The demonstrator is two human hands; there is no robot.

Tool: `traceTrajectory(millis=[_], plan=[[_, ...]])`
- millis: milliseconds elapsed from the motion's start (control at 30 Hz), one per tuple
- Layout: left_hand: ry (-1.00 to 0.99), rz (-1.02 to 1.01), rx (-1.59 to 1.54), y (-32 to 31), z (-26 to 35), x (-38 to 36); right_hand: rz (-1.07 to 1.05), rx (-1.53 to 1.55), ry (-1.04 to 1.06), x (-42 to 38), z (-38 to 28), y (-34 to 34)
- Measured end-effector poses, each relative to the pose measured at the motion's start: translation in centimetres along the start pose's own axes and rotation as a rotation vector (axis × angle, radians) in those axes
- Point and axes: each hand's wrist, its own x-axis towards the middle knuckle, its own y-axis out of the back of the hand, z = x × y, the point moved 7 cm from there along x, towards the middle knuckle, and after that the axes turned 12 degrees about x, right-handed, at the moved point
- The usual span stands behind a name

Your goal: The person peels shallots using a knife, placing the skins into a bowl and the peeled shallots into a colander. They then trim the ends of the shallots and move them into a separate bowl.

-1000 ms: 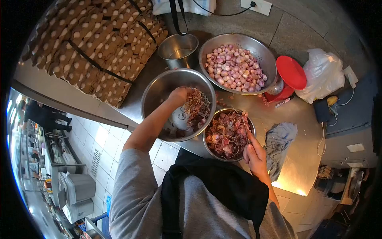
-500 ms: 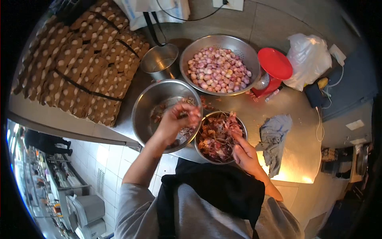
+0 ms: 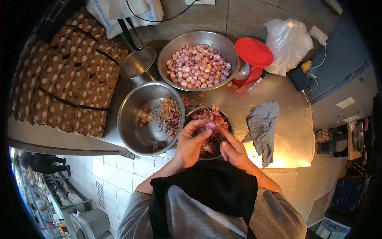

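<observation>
Between the fingertips of my left hand (image 3: pixel 192 140) is a small purple shallot (image 3: pixel 211 126), over a metal bowl of reddish peels (image 3: pixel 213 115). My right hand (image 3: pixel 237 153) is closed beside it, its index finger reaching toward the shallot; whatever its thumb and fingers pinch is too small to make out. To the left, a larger metal bowl (image 3: pixel 126 119) holds roots, scraps and a dark bulb or two. Behind, a wide colander (image 3: pixel 164 63) is full of peeled shallots (image 3: pixel 197 67).
Egg trays (image 3: pixel 67 75) are stacked at the left, near a metal pot (image 3: pixel 138 63). Right of the colander are a red scale (image 3: pixel 254 51) and a white plastic bag (image 3: pixel 288 44). A grey cloth (image 3: pixel 262 127) lies on the steel table (image 3: pixel 294 135). A person's dark-clothed legs (image 3: pixel 47 163) show far left.
My left hand has moved right, from above the larger bowl to the peel bowl, and now holds a shallot. My right hand has come closer to it. The whole view has shifted.
</observation>
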Motion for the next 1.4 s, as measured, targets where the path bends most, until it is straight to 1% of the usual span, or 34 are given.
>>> traceTrajectory(millis=[133,233,300,367,400,433,500,533,600,667,700,800,900,1100,1200,1300,1400], plan=[[-0.017,0.009,-0.066,-0.3,-0.5,-0.3,0.015,0.022,0.033,0.2,-0.1,0.0],[-0.063,0.002,-0.036,-0.1,-0.8,-0.2,0.086,-0.101,0.105,0.2,-0.1,0.2],[-0.063,-0.012,0.012,-0.4,-1.0,-0.4,0.099,-0.140,0.212,0.5,-0.2,0.6],[-0.023,-0.031,0.071,-1.0,-1.5,-0.8,0.096,-0.060,0.206,0.7,0.0,1.0],[0.020,-0.054,0.109,-1.3,-1.8,-1.0,0.086,0.039,0.147,0.9,0.0,1.2],[0.012,-0.048,0.088,-1.4,-1.7,-1.0,0.076,0.138,0.089,1.1,-0.1,1.2],[-0.003,-0.036,0.045,-1.4,-1.5,-0.7,0.088,0.124,0.066,1.3,-0.7,1.2],[-0.019,-0.059,0.105,-1.4,-1.2,-0.7,0.110,0.113,0.055,1.3,-0.8,1.5],[0.060,-0.053,0.045,-1.7,-0.3,-0.9,0.113,0.111,0.012,1.2,-0.8,1.8],[0.105,-0.042,0.018,-1.3,-0.2,-0.9,0.089,0.039,0.024,0.8,-0.9,1.6],[0.096,-0.036,0.012,-0.9,-0.2,-0.7,0.079,0.006,0.029,0.5,-0.9,1.6],[0.044,-0.026,0.002,-0.3,-0.2,-0.3,0.010,0.018,-0.018,0.2,0.0,1.7],[0.005,-0.022,0.043,-0.1,-0.2,-0.2,-0.006,0.060,-0.037,-0.2,0.0,1.3],[0.003,-0.028,0.075,0.0,0.0,-0.2,-0.022,0.000,-0.041,0.1,-0.1,0.8],[0.008,-0.020,0.069,-0.4,0.3,-0.3,-0.026,0.094,-0.054,0.1,-0.1,1.1],[-0.002,-0.032,0.084,-0.3,0.0,-0.2,-0.073,0.096,-0.062,-0.1,-0.4,0.9],[-0.069,-0.024,0.192,-0.1,0.3,-0.1,-0.034,-0.017,-0.061,-0.1,-0.7,0.5]])
